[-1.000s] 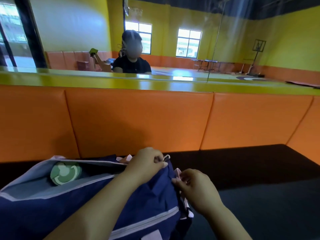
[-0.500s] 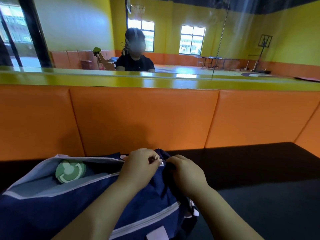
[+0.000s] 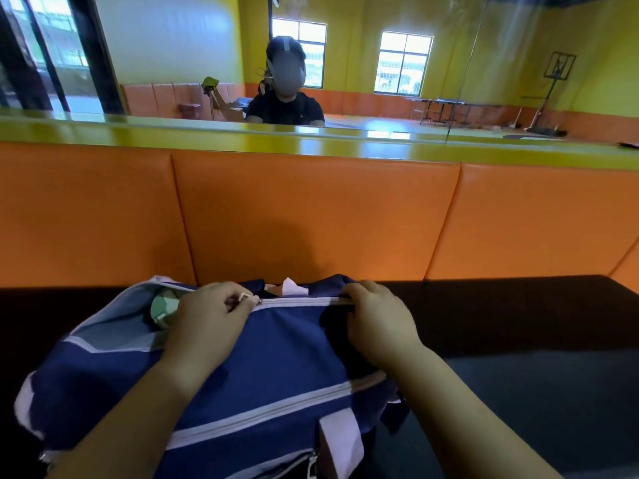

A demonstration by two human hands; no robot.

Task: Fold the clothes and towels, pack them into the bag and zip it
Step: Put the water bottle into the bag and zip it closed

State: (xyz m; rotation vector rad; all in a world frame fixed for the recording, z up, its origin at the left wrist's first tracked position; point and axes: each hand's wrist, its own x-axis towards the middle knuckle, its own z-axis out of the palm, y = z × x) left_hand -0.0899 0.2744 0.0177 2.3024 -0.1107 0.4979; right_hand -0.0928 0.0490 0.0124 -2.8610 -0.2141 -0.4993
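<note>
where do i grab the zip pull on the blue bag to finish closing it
Pinch the small pull tab between thumb and forefinger, coming from the left, open side, as the left hand does. The zip is closed to its right and the bag gapes to its left, so it likely travels leftward. The right hand grips the closed end, which holds the track taut.
</note>
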